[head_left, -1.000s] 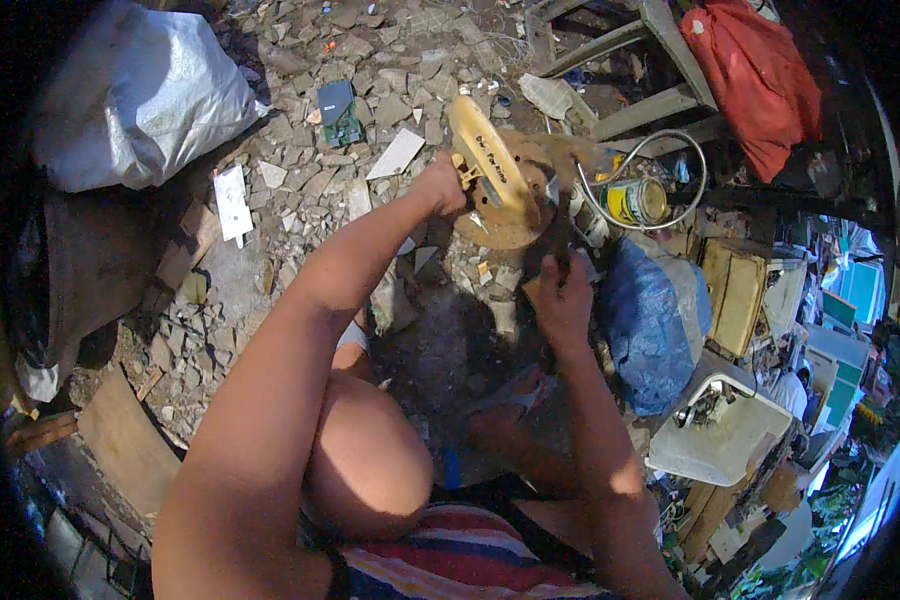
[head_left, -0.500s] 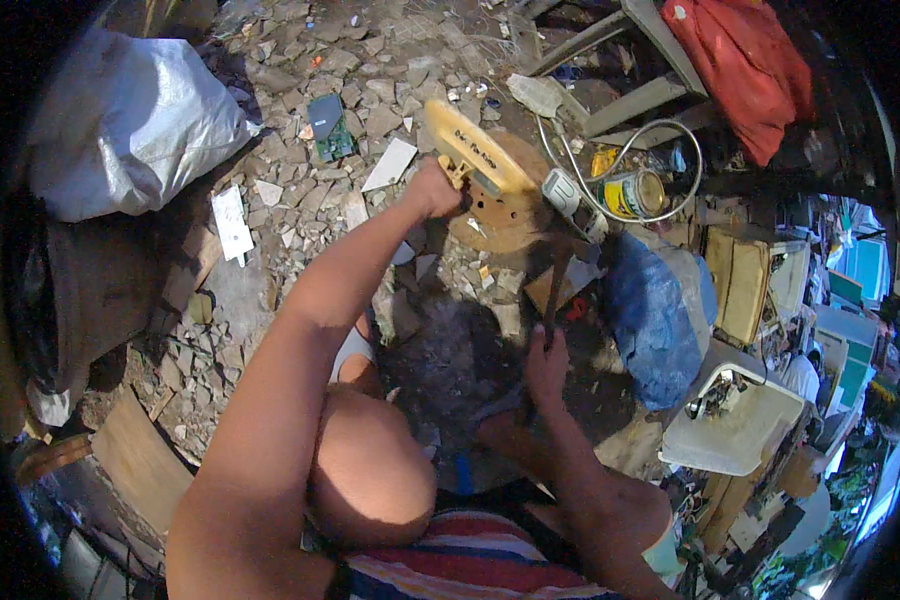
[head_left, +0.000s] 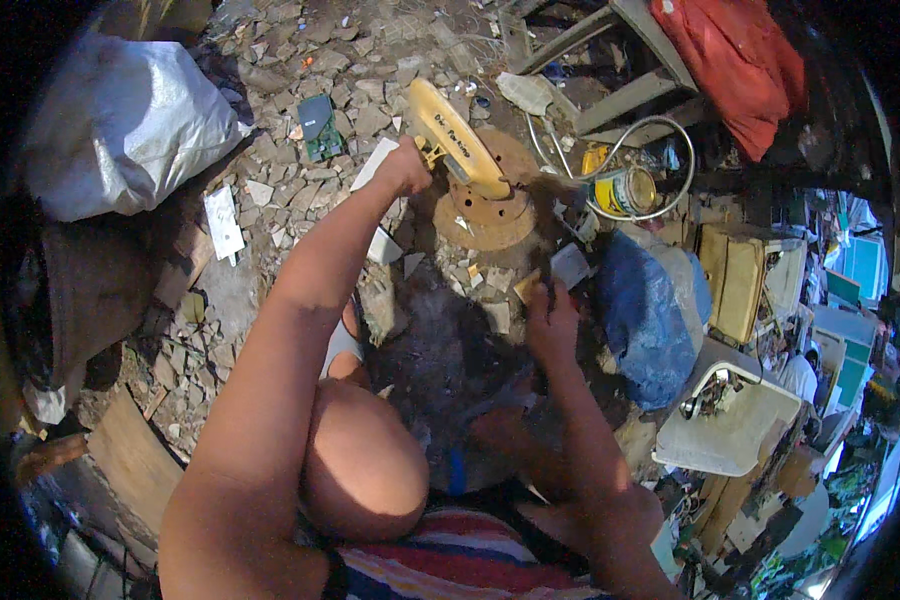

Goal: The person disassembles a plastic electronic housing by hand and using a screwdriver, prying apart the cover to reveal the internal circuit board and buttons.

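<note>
My left hand [head_left: 407, 167] grips a small yellow part at the side of a yellowed plastic casing [head_left: 460, 140] with dark handwriting on it. The casing is tilted, its lower end against a rusty round metal disc [head_left: 485, 225] with holes, lying on the ground. My right hand [head_left: 552, 322] is closed around the handle of a dark hammer-like tool [head_left: 550, 190]. Its head is smeared by motion near the casing's lower end, so its exact shape and whether it touches cannot be told.
Broken tile rubble covers the ground, with a green circuit board [head_left: 320, 130] on it. A white sack [head_left: 140, 130] stands left. To the right are a yellow can [head_left: 625, 190], a pale looped cable [head_left: 689, 150], a blue bag [head_left: 650, 320] and a whitish plastic tub [head_left: 735, 430].
The hammer-like tool has swung up and away from me toward the casing's lower end, and my right hand has risen. My left hand and the casing have shifted slightly left and up in view.
</note>
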Action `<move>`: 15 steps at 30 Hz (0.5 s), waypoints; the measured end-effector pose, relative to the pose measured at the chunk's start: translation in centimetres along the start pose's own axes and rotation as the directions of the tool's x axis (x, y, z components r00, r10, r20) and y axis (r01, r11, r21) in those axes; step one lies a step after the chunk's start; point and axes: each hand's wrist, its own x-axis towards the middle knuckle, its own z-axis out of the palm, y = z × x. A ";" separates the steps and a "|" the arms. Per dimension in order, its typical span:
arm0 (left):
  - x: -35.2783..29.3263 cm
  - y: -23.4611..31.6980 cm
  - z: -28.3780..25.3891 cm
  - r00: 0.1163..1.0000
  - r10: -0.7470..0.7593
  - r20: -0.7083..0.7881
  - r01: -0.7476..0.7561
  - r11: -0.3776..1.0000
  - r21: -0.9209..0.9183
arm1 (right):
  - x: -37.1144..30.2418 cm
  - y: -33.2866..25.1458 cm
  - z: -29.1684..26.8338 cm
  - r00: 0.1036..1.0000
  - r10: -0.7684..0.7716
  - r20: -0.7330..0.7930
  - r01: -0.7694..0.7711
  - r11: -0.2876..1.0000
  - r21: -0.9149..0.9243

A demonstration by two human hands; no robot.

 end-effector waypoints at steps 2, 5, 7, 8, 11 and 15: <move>0.4 -1.8 1.1 1.000 0.007 -0.002 -0.007 0.999 0.031 | 0.0 -0.8 -1.6 1.000 0.005 -0.022 -0.004 1.000 0.028; 0.9 -3.0 1.7 1.000 0.013 0.023 -0.014 0.998 0.061 | 0.5 -4.3 -4.9 0.925 -0.225 -0.307 0.332 0.870 0.364; -1.1 0.0 -0.5 0.999 -0.035 0.024 0.036 0.999 -0.012 | 1.3 -8.6 -7.4 0.788 -0.314 -0.530 0.583 0.658 0.476; -0.8 -1.0 -0.2 1.000 -0.020 0.021 0.020 1.000 -0.011 | 1.5 -9.8 -7.6 0.709 -0.337 -0.619 0.686 0.532 0.497; -1.1 0.8 -1.4 0.997 -0.010 0.079 0.011 1.000 -0.021 | 1.1 -2.7 -1.8 0.848 -0.400 -0.348 0.467 0.874 0.134; -1.4 0.6 -1.6 1.000 0.009 0.015 -0.009 0.999 0.036 | -0.8 -1.1 2.4 0.977 -0.185 -0.108 0.182 0.983 -0.036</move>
